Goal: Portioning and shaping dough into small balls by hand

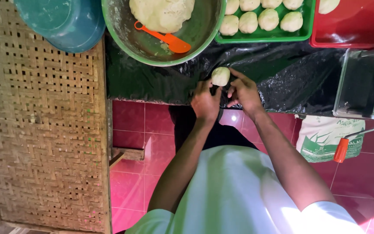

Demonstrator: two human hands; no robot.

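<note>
Both hands, left hand (205,100) and right hand (243,92), cup a smooth, pale, seemingly rounded dough ball (220,76).

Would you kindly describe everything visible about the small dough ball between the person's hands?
The small dough ball is pale cream, smooth and roughly oval, and looks soft and matte like raw dough. It sits at the fingertips of both hands, the left hand and the right hand touching it from either side, over the black plastic sheet covering the table. It lies just below the rim of the green bowl and matches the shaped balls in the green tray.
</note>
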